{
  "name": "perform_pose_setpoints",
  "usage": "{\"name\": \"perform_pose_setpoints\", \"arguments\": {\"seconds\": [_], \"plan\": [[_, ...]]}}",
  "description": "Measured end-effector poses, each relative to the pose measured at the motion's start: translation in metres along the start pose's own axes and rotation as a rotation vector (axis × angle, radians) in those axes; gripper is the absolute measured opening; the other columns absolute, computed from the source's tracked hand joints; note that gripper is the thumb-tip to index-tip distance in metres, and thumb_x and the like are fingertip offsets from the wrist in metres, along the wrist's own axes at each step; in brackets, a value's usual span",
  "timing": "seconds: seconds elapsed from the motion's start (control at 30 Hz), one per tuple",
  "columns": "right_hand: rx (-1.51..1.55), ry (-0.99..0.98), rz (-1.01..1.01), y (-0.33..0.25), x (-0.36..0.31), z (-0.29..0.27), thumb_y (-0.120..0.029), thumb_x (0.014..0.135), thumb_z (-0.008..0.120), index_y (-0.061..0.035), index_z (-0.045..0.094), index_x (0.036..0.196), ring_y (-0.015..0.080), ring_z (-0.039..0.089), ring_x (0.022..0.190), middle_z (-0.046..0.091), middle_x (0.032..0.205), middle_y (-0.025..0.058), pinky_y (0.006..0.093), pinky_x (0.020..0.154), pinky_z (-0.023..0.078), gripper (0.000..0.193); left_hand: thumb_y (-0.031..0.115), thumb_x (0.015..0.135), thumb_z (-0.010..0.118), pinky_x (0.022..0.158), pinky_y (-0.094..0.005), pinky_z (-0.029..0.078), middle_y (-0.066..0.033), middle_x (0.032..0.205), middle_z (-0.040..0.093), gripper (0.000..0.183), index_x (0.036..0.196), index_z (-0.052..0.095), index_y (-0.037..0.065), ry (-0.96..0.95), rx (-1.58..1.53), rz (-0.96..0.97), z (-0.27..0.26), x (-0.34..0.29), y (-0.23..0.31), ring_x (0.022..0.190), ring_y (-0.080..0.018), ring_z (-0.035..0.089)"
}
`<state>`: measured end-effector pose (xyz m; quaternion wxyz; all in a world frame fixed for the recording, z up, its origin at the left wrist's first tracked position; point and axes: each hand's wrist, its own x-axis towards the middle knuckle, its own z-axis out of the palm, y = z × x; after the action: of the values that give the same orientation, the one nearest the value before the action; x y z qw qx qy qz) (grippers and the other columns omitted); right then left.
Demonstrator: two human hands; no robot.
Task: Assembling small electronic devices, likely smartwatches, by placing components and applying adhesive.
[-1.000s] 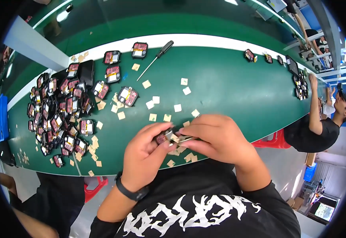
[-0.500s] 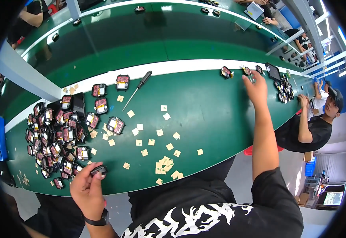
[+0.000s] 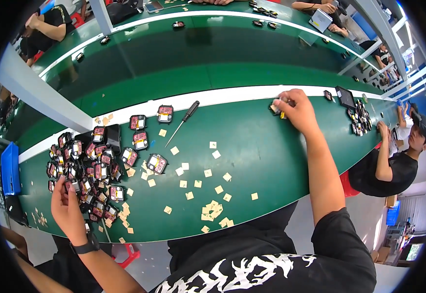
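At the near left edge of a heap of black square housings (image 3: 100,171) with reddish circuit boards, my left hand (image 3: 70,215) has its thumb and fingers around one black housing (image 3: 72,186); whether it is lifted off the heap I cannot tell. My right hand (image 3: 298,113) is closed over a small black housing (image 3: 273,108) at the far side of the table, with a yellow piece showing under the fingers. My fingers cover much of that housing. Several housings lie singly between the heap and a screwdriver (image 3: 182,123) with a dark handle.
Cream square pads (image 3: 212,210) are scattered over the green table (image 3: 252,156). A blue bin (image 3: 10,168) stands at the left end. Farther right are a black tray (image 3: 345,97), more dark housings (image 3: 359,119) and a seated co-worker (image 3: 389,166). A grey post (image 3: 47,93) rises behind the heap.
My left hand has moved left from the table's front edge, with a dark piece in it, to the heap. My right hand has shifted left onto another housing. The view has shifted slightly.
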<state>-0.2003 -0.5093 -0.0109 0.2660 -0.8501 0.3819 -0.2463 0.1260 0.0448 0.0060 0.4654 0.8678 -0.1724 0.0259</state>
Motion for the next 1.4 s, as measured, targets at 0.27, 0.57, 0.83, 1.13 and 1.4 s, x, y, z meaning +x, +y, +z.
{"name": "perform_pose_setpoints", "arguments": {"seconds": [0.27, 0.57, 0.83, 1.13, 1.4], "plan": [[-0.029, -0.174, -0.107, -0.07, -0.089, 0.026, -0.031, 0.083, 0.087, -0.0087, 0.075, 0.11, 0.0262, 0.07, 0.09, 0.059, 0.125, 0.0113, 0.0376, 0.08, 0.057, 0.037, 0.012, 0.099, 0.068, 0.101, -0.0455, 0.047, -0.0196, 0.124, 0.065, 0.028, 0.123, 0.067, -0.003, 0.264, 0.563, 0.361, 0.025, 0.003, 0.036, 0.115, -0.0361, 0.061], [0.33, -0.47, -0.014, -0.12, -0.144, 0.027, -0.005, 0.085, 0.079, -0.0079, 0.071, 0.124, 0.0118, 0.06, 0.078, 0.057, 0.124, 0.0062, 0.0271, 0.067, 0.051, 0.04, 0.009, 0.08, 0.08, 0.083, -0.0454, 0.053, -0.0138, 0.107, 0.069, 0.037, 0.114, 0.07, 0.002, -0.526, -0.015, 0.661, 0.138, -0.117, 0.147, 0.094, -0.0346, 0.065], [0.29, -0.478, 0.14, -0.107, -0.149, 0.016, 0.002, 0.079, 0.083, -0.0014, 0.07, 0.126, 0.0071, 0.053, 0.077, 0.062, 0.106, 0.0045, 0.0243, 0.067, 0.048, 0.049, 0.017, 0.083, 0.081, 0.066, -0.0388, 0.054, -0.0124, 0.106, 0.063, 0.048, 0.126, 0.065, 0.001, -0.669, 0.047, 0.605, 0.177, -0.133, 0.172, 0.08, -0.0296, 0.066], [0.701, -0.293, 0.397, -0.1, -0.158, 0.023, -0.005, 0.091, 0.079, 0.0018, 0.067, 0.101, 0.0036, 0.055, 0.064, 0.07, 0.082, 0.0002, 0.0205, 0.059, 0.045, 0.017, 0.016, 0.088, 0.078, 0.068, -0.0374, 0.056, -0.0169, 0.111, 0.068, 0.062, 0.142, 0.052, -0.001, -0.524, -0.033, 0.599, 0.191, -0.135, 0.167, 0.084, -0.0313, 0.069], [1.113, -0.463, 0.441, -0.159, -0.178, 0.015, -0.01, 0.099, 0.071, 0.0011, 0.066, 0.112, 0.0088, 0.058, 0.073, 0.071, 0.094, 0.0058, 0.0256, 0.06, 0.045, 0.018, 0.009, 0.107, 0.057, 0.082, -0.0328, 0.06, -0.0157, 0.126, 0.068, 0.037, 0.142, 0.049, 0.0, -0.976, -1.122, -0.524, 0.183, -0.133, 0.167, 0.102, -0.021, 0.072]]}}
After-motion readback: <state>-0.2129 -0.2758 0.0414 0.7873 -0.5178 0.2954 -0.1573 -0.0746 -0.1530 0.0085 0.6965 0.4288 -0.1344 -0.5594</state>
